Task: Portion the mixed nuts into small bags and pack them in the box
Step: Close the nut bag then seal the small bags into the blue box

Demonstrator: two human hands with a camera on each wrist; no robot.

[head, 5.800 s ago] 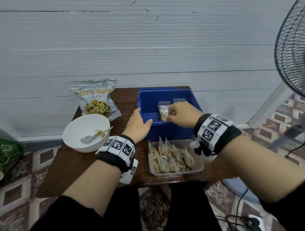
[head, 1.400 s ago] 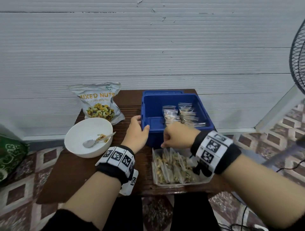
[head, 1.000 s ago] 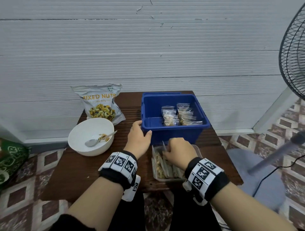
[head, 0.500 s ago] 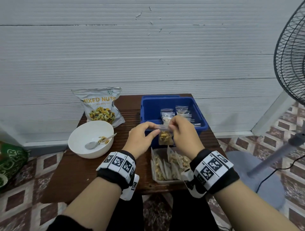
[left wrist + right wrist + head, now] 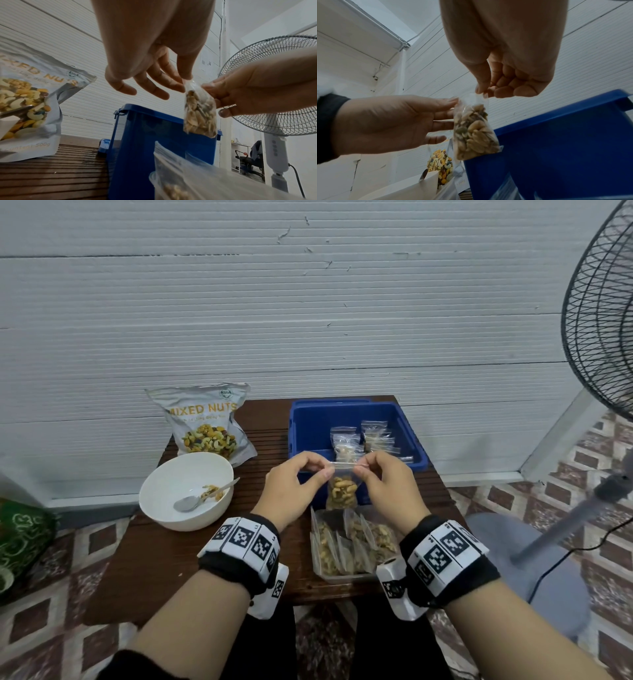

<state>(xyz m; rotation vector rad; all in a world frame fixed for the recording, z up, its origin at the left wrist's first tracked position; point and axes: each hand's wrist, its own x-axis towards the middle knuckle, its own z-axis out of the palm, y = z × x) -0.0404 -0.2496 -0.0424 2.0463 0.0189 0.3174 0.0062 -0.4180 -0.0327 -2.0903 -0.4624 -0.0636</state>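
Two hands, left hand (image 5: 293,486) and right hand (image 5: 387,484), each pinching one small nut bag (image 5: 342,491) above a slatted wooden table (image 5: 154,563).

You get soft, even daylight with faint shadows; wide-angle edges bend, and both wrist views blur nearby plastic.

Both forearms reach forward, wrists raised. The left hand (image 5: 293,487) and right hand (image 5: 387,486) face each other, thumb and forefinger of each pinching together, the left's other fingers loosely extended.
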